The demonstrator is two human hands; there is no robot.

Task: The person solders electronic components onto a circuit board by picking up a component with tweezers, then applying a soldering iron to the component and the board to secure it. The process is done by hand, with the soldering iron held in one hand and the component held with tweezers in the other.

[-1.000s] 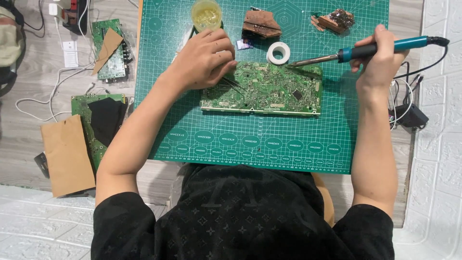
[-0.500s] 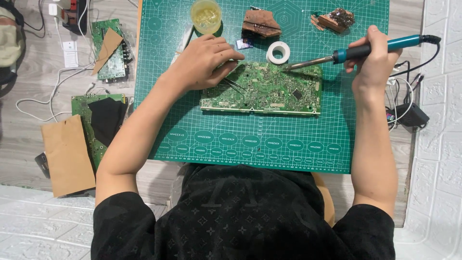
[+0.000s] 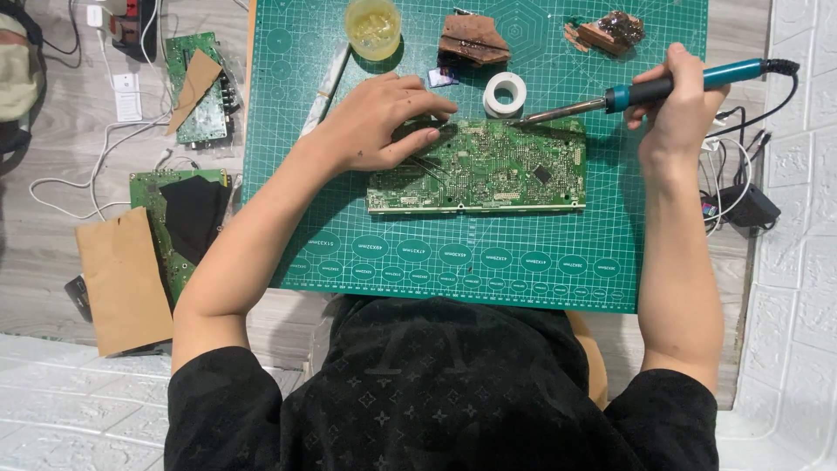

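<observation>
Since the earlier frame, I am seeing the soldering iron (image 3: 663, 87) coming slightly left, clenched in the right hand (image 3: 680, 109). Left hand (image 3: 379, 122) is pressing flat, fingers released, on the circuit board (image 3: 479, 166), steadying it on the green mat (image 3: 488, 253).

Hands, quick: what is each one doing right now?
Left hand: pressed down on the green circuit board, fingers curled; whether it grips anything cannot be told.
Right hand: closed around the soldering iron, tip at the board's top edge.

The left hand (image 3: 375, 126) hides the circuit board's (image 3: 488, 170) corner, perhaps covering tweezers.
</observation>
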